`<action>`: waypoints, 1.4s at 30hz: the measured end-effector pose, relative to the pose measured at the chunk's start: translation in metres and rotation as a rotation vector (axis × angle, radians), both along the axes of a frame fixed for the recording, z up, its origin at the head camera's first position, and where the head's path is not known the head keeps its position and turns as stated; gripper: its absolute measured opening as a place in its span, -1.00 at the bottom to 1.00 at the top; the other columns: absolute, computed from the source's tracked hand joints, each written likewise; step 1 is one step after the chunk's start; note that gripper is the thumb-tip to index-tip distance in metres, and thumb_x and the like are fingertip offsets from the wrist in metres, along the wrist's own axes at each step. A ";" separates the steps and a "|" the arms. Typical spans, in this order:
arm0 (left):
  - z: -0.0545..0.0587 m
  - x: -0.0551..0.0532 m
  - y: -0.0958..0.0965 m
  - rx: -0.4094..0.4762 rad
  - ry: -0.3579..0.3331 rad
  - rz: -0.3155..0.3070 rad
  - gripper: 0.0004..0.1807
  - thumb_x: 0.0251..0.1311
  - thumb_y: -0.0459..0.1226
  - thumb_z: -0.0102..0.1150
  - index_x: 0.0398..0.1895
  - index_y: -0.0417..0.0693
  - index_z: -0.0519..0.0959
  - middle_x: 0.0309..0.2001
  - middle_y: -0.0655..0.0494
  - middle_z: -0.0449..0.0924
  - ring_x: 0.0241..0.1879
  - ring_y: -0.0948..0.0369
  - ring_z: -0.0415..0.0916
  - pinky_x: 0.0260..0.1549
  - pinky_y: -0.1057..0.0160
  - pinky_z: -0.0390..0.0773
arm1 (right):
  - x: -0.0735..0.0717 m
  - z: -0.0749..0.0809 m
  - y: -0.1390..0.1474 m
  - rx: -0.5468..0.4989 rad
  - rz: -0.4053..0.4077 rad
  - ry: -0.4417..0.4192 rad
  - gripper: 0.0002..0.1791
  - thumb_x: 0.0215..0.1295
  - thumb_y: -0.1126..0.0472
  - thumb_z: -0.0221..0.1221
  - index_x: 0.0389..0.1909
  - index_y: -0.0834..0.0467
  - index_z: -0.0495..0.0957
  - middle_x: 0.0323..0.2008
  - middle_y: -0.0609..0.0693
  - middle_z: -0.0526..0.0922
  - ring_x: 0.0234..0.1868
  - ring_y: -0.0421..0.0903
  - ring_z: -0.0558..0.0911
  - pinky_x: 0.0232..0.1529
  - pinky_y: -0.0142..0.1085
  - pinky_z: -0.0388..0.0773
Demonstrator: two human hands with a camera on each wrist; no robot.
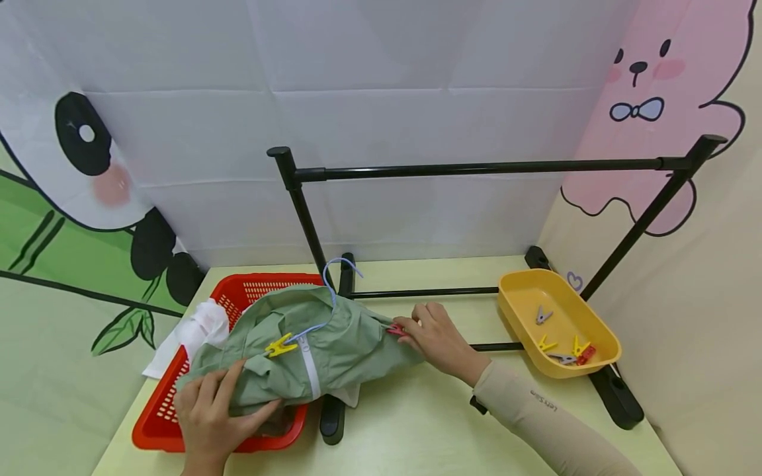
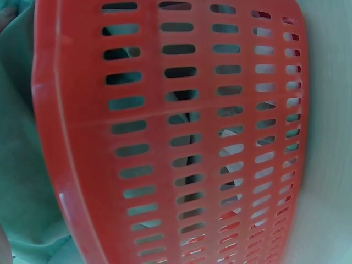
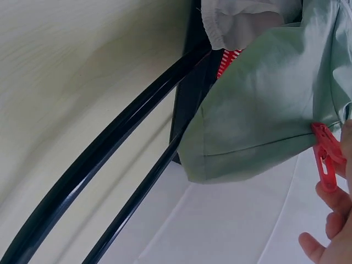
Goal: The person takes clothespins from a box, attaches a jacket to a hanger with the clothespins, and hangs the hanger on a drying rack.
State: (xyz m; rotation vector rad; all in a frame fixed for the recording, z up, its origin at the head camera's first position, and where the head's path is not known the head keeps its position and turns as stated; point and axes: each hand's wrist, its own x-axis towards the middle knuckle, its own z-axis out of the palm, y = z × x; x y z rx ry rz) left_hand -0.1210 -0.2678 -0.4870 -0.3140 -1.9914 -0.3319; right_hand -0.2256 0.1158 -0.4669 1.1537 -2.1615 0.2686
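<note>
A pale green zip-up jacket (image 1: pixel 369 357) with a light blue hanger (image 1: pixel 326 297) lies across a red basket (image 1: pixel 156 423). My right hand (image 1: pixel 437 340) pinches a red clothespin (image 3: pixel 328 157), whose jaws sit on the jacket's edge. A yellow clothespin (image 1: pixel 281 345) is clipped near the white zipper, beside the hanger. At the jacket's lower left, my left hand (image 1: pixel 211 410) holds the fabric with fingers and thumb spread apart. The left wrist view is mostly filled by the slotted basket wall (image 2: pixel 159 121), with green fabric along its left side.
A black rack (image 1: pixel 476 170) stands on the table behind the jacket. To the right, a yellow tray (image 1: pixel 512 294) holds several clothespins and leans over the rack's foot (image 1: pixel 619 396). White cloth (image 1: pixel 205 327) hangs over the basket's left rim.
</note>
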 end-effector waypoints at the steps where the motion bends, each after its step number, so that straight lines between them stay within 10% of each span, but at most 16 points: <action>1: 0.000 0.000 0.000 0.000 -0.002 0.001 -0.05 0.07 0.47 -0.03 -0.12 -0.29 0.66 -0.35 -0.30 0.55 -0.35 -0.22 0.39 -0.36 -0.05 0.19 | 0.000 0.000 0.000 -0.002 -0.004 -0.005 -0.59 0.31 -0.03 0.21 0.02 0.16 0.60 -0.34 0.00 0.39 -0.36 -0.06 0.29 -0.24 -0.19 0.29; 9: 0.001 0.000 -0.002 0.005 -0.003 0.007 -0.02 0.04 0.49 -0.03 -0.13 -0.30 0.66 -0.37 -0.31 0.56 -0.38 -0.21 0.41 -0.36 -0.05 0.22 | 0.003 0.001 0.000 0.004 -0.037 -0.079 -0.35 0.50 -0.28 -0.21 0.12 0.17 0.53 -0.16 0.10 0.41 -0.24 0.04 0.35 -0.12 -0.10 0.33; 19: 0.003 0.001 -0.002 0.031 -0.012 0.012 -0.01 0.02 0.49 -0.03 -0.17 -0.33 0.66 -0.38 -0.31 0.57 -0.38 -0.20 0.44 -0.32 -0.02 0.28 | 0.008 0.002 0.003 -0.042 -0.048 -0.223 -0.26 0.43 -0.32 -0.04 0.32 0.20 0.32 0.01 0.17 0.44 0.00 0.14 0.44 0.09 0.01 0.35; 42: 0.005 -0.003 0.001 0.082 -0.022 -0.005 0.02 -0.05 0.52 0.01 -0.20 -0.33 0.68 -0.41 -0.29 0.56 -0.39 -0.21 0.42 -0.33 -0.02 0.24 | 0.016 0.001 0.004 -0.039 -0.025 -0.219 -0.11 0.43 -0.44 -0.30 0.41 0.20 0.22 0.02 0.13 0.49 0.03 0.09 0.46 0.14 0.00 0.33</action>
